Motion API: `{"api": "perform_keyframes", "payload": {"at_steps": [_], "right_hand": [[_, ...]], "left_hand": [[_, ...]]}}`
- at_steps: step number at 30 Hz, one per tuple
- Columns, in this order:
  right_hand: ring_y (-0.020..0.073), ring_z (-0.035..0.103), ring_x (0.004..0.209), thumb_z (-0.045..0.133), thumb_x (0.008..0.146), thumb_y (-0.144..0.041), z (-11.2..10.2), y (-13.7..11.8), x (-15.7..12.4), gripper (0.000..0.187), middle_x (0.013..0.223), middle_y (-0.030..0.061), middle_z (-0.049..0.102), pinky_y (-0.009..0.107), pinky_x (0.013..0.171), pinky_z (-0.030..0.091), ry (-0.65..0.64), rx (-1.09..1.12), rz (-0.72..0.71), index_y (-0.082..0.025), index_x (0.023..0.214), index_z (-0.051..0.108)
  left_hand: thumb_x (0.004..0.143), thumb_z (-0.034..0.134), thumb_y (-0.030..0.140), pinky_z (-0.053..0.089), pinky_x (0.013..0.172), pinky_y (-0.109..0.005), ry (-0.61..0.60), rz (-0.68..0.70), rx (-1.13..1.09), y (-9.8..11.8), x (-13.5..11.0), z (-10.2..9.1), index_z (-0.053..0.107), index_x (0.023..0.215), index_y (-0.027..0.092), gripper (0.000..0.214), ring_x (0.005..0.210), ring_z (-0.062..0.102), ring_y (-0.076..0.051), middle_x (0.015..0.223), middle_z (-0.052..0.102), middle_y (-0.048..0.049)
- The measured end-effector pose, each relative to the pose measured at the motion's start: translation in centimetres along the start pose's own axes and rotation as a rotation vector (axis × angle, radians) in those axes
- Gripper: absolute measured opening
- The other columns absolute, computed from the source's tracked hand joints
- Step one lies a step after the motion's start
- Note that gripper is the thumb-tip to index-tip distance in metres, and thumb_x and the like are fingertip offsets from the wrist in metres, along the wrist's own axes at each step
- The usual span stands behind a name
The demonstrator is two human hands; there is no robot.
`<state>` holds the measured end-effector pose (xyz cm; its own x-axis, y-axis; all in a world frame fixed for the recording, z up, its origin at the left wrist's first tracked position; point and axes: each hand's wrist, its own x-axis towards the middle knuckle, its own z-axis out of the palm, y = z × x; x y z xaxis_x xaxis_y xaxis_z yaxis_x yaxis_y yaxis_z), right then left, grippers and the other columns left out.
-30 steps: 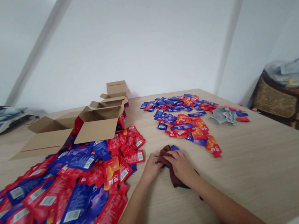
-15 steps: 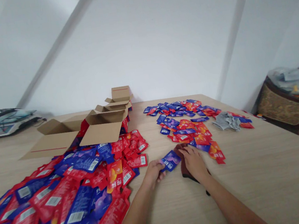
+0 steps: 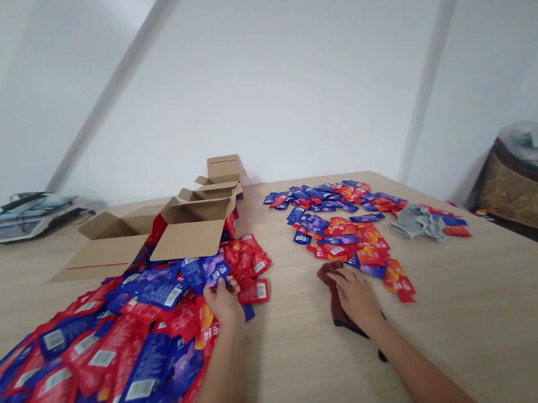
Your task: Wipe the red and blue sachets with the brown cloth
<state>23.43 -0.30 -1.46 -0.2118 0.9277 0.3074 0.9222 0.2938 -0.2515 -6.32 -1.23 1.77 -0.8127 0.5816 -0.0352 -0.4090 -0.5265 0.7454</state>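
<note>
My left hand (image 3: 224, 304) is closed on the edge of a blue sachet (image 3: 215, 268) with purple print. It holds the sachet over the near-left pile of red and blue sachets (image 3: 144, 375), whose white barcode labels face up. On the bare table to the right, my right hand (image 3: 358, 296) lies over a dark brown cloth (image 3: 336, 306), its fingers bent onto the fabric. Part of the cloth is hidden under the palm. Just beyond that hand is a looser spread of red and blue sachets (image 3: 340, 241).
Open cardboard boxes (image 3: 188, 239) stand in a row behind the pile. A crumpled grey cloth (image 3: 418, 223) lies at the right among sachets. At the far left is a flat scale (image 3: 23, 228) with things stacked on it. Beyond the table's right edge stands a patterned brown chair (image 3: 515, 191).
My left hand has carried the blue sachet from beside the brown cloth leftward to the pile. My right hand stays on the cloth. The view has shifted slightly.
</note>
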Motion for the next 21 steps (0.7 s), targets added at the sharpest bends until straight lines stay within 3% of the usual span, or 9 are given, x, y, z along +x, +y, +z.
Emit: {"api": "perform_keyframes", "payload": {"at_steps": [3, 6, 9, 12, 14, 16, 18, 21], "right_hand": [[0.0192, 0.041, 0.114, 0.034, 0.085, -0.018, -0.3, -0.2, 0.0, 0.043, 0.126, 0.0015, 0.049, 0.032, 0.095, 0.031, -0.015, -0.005, 0.010, -0.029, 0.123, 0.053], [0.0192, 0.041, 0.114, 0.035, 0.085, -0.018, -0.5, -0.3, 0.1, 0.043, 0.126, 0.0009, 0.049, 0.032, 0.094, 0.032, -0.026, -0.003, 0.018, -0.030, 0.123, 0.053], [0.0190, 0.041, 0.112, 0.035, 0.085, -0.017, -0.4, -0.3, 0.1, 0.044, 0.126, 0.0007, 0.049, 0.031, 0.093, 0.032, -0.034, -0.002, 0.018, -0.030, 0.123, 0.052], [0.0199, 0.041, 0.112, 0.037, 0.084, -0.017, -0.3, -0.4, 0.2, 0.044, 0.126, 0.0013, 0.049, 0.032, 0.093, 0.032, -0.036, -0.007, 0.026, -0.030, 0.123, 0.053], [0.0209, 0.042, 0.112, 0.038, 0.083, -0.017, -0.2, -0.4, 0.3, 0.044, 0.126, 0.0015, 0.050, 0.033, 0.092, 0.032, -0.022, -0.003, 0.028, -0.030, 0.122, 0.054], [0.0215, 0.042, 0.111, 0.040, 0.082, -0.017, -0.3, -0.4, 0.4, 0.043, 0.126, 0.0014, 0.050, 0.034, 0.092, 0.033, -0.004, 0.011, 0.020, -0.029, 0.120, 0.056], [0.0212, 0.043, 0.110, 0.041, 0.080, -0.017, -0.5, -0.4, 0.5, 0.042, 0.124, 0.0011, 0.052, 0.035, 0.092, 0.034, -0.001, 0.037, 0.003, -0.029, 0.117, 0.058], [0.0194, 0.045, 0.109, 0.043, 0.079, -0.016, -0.9, -0.3, 0.6, 0.040, 0.122, -0.0003, 0.053, 0.034, 0.092, 0.035, -0.005, 0.098, -0.019, -0.030, 0.112, 0.061]], "left_hand": [[0.070, 0.048, -0.004, 0.051, 0.064, -0.015, 0.046, -0.017, -0.144, 1.8, 1.3, 0.6, 0.050, 0.082, 0.015, 0.022, 0.068, 0.063, -0.007, 0.076, 0.062, -0.0018], [0.071, 0.041, -0.007, 0.049, 0.083, -0.015, -0.065, -0.084, -0.221, 3.3, 1.7, 1.2, 0.056, 0.086, 0.009, 0.027, 0.095, 0.061, -0.010, 0.102, 0.062, -0.0122], [0.077, 0.042, 0.002, 0.049, 0.086, -0.022, -0.186, -0.179, -0.228, 3.1, 1.0, 2.4, 0.058, 0.086, 0.008, 0.020, 0.102, 0.060, -0.015, 0.108, 0.062, -0.0151], [0.080, 0.046, 0.011, 0.052, 0.083, -0.029, -0.343, -0.282, -0.080, 0.5, -0.3, 4.7, 0.058, 0.081, 0.009, 0.012, 0.096, 0.063, -0.019, 0.097, 0.066, -0.0159], [0.077, 0.051, 0.013, 0.052, 0.078, -0.030, -0.462, -0.329, 0.184, -2.3, -1.4, 6.7, 0.057, 0.080, 0.010, 0.007, 0.086, 0.066, -0.018, 0.088, 0.068, -0.0141], [0.077, 0.053, 0.014, 0.052, 0.069, -0.029, -0.580, -0.334, 0.596, -5.6, -2.5, 8.9, 0.056, 0.078, 0.012, 0.004, 0.072, 0.066, -0.016, 0.076, 0.067, -0.0101], [0.073, 0.059, 0.018, 0.050, 0.059, -0.030, -0.619, -0.345, 0.725, -8.7, -3.4, 11.1, 0.056, 0.068, 0.012, 0.009, 0.060, 0.063, -0.017, 0.062, 0.064, -0.0077], [0.068, 0.065, 0.022, 0.046, 0.057, -0.026, -0.663, -0.299, 0.836, -12.2, -4.4, 13.7, 0.056, 0.062, 0.014, 0.013, 0.062, 0.062, -0.018, 0.057, 0.061, -0.0049]]}}
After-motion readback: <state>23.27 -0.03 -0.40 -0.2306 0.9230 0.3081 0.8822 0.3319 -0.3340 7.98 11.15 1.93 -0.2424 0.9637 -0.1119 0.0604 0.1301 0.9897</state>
